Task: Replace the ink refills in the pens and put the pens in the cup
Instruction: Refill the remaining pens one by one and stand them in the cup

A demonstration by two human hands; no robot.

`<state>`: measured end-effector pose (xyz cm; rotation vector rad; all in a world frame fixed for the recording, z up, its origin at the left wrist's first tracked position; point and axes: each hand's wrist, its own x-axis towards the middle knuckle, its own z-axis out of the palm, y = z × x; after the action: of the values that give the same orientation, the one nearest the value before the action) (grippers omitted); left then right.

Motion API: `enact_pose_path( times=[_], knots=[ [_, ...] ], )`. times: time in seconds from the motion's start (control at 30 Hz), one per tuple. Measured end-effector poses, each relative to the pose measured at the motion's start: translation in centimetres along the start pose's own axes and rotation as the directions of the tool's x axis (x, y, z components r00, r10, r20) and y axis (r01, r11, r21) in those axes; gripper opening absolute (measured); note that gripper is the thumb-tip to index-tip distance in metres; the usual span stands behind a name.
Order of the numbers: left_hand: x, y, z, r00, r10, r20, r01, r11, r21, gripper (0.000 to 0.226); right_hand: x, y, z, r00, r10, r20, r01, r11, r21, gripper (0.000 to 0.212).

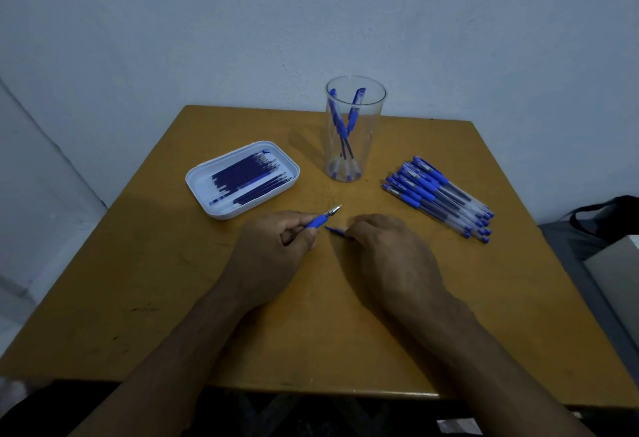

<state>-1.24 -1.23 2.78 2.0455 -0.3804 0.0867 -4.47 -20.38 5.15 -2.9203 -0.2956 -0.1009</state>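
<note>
Centrally, wooden table (449, 298) against pale wall (173, 21); left hand (273, 250) fingers pinching pen (320, 219).

On the desk (173, 298): cup (355, 132) at the back centre, two pens (344, 125) inside. Left of the cup, tray (204, 182) holding refills (250, 177). Right of the cup, heap of pens (439, 194). Nearer, before the cup, left hand (273, 250) and right hand (387, 246) side by side, well apart from tray and heap.

A plain room, perhaps a home: a worn wooden table (449, 298) pushed against a bare pale painted wall (207, 39), dimly lit.
</note>
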Motion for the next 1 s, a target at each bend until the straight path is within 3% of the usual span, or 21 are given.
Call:
enact_pose_path(
  times=[0.13, 0.2, 0.27, 0.37, 0.63, 0.73, 0.83, 0.93, 1.0],
  knots=[
    [0.1, -0.2, 0.1, 0.997, 0.069, 0.029, -0.07, 0.998, 0.008, 0.031, 0.3, 0.5, -0.1, 0.966, 0.174, -0.19, -0.101, 0.935, 0.341, 0.024],
    [0.0, -0.1, 0.1, 0.993, 0.113, 0.038, -0.114, 0.993, 0.017, 0.034, 0.4, 0.7, -0.6, 0.955, 0.26, -0.141, -0.143, 0.824, 0.548, 0.019],
    [-0.1, 0.1, 0.3, 0.985, 0.162, 0.063, -0.165, 0.985, 0.044, 0.036, 0.4, 0.8, -1.0, 0.959, 0.28, -0.048, -0.177, 0.721, 0.67, 0.034],
    [-0.2, 0.1, 0.4, 0.968, 0.238, 0.074, -0.244, 0.966, 0.083, 0.038, 0.2, 0.8, -1.3, 0.963, 0.267, 0.023, -0.201, 0.661, 0.723, 0.042],
    [-0.1, -0.3, 0.8, 0.962, 0.261, 0.078, -0.265, 0.963, 0.041, 0.033, -0.1, 1.2, -1.5, 0.973, 0.203, 0.109, -0.197, 0.493, 0.848, 0.015],
    [-0.1, -0.5, 0.7, 0.972, 0.215, 0.091, -0.212, 0.976, -0.043, 0.03, -0.1, 1.4, -1.5, 0.981, 0.161, 0.103, -0.17, 0.481, 0.86, 0.006],
    [0.0, -0.7, 0.7, 0.977, 0.197, 0.079, -0.192, 0.979, -0.07, 0.029, -0.1, 1.4, -1.6, 0.974, 0.169, 0.149, -0.211, 0.456, 0.865, 0.031],
    [-0.1, -0.8, 0.9, 0.98, 0.186, 0.07, -0.18, 0.98, -0.081, 0.03, -0.1, 1.2, -1.5, 0.961, 0.254, 0.111, -0.228, 0.501, 0.835, 0.022],
    [-0.2, -0.8, 0.9, 0.981, 0.18, 0.074, -0.174, 0.981, -0.087, 0.031, -0.1, 1.3, -1.3, 0.961, 0.267, 0.075, -0.215, 0.545, 0.81, 0.03]
  ],
)
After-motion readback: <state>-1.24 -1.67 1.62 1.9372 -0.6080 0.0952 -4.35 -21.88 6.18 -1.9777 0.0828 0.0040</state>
